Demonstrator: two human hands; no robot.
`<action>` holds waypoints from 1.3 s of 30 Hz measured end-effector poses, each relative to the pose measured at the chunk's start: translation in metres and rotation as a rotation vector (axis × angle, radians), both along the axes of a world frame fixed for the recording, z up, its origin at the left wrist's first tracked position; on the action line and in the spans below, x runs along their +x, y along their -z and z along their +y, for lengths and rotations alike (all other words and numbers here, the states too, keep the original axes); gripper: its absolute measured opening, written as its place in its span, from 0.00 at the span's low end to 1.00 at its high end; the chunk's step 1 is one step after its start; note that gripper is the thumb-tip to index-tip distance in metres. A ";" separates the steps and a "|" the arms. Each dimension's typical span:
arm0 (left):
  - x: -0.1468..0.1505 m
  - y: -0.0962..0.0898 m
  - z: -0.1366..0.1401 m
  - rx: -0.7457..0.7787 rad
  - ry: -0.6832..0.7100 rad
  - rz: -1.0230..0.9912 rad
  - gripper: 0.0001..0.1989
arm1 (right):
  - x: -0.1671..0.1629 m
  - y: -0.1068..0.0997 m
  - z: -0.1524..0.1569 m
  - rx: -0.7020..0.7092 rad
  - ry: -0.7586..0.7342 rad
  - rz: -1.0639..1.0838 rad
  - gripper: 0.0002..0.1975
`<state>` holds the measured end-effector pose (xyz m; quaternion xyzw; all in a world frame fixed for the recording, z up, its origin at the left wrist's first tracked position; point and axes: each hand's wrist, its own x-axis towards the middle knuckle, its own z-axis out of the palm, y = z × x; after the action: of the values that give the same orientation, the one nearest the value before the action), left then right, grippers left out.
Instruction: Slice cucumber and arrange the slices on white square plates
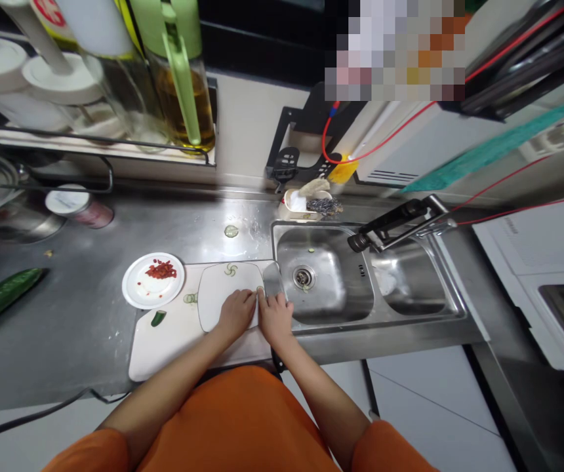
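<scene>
Over the right side of a white squarish plate (213,303), my left hand (237,313) and my right hand (276,318) meet at their fingertips. Both have bent, closed fingers around a small pale cucumber slice (260,289), mostly hidden by them. Several thin cucumber slices (231,269) form a pinwheel at the plate's far edge. The plate rests on a white cutting board (164,347). A knife (273,278) lies along the board's right side, its blade partly under my right hand. Left of the plate are more cucumber slices (191,298) and a cucumber end piece (159,318).
A round white plate (137,283) with chopped red pieces overlaps the board's far left corner. A whole cucumber (4,298) and a lidded can (80,206) stand farther left. To the right is a double sink (328,314) with a black faucet (387,226).
</scene>
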<state>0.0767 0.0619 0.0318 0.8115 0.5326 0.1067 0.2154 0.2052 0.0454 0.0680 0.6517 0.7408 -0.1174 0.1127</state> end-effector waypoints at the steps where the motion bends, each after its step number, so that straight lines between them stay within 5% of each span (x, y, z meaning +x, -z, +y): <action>1: 0.000 0.000 0.000 0.002 0.000 -0.001 0.15 | 0.000 0.000 0.000 0.002 0.001 0.003 0.23; 17: -0.009 -0.004 0.001 0.032 -0.101 -0.123 0.15 | 0.004 -0.013 0.001 0.023 0.052 0.044 0.21; 22: -0.061 -0.022 0.000 0.014 -0.314 -0.153 0.15 | 0.011 -0.023 -0.002 0.050 0.166 0.051 0.18; 29: -0.133 -0.028 -0.024 -0.076 -0.622 0.118 0.16 | -0.010 -0.023 -0.016 0.070 0.081 0.158 0.13; 39: -0.121 -0.027 -0.023 -0.254 -0.603 0.243 0.20 | -0.042 -0.019 -0.027 0.002 -0.069 0.180 0.12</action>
<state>-0.0444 0.0390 0.0593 0.5910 0.7793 0.0008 0.2085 0.1637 0.0179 0.0873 0.6128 0.7700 -0.1707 0.0492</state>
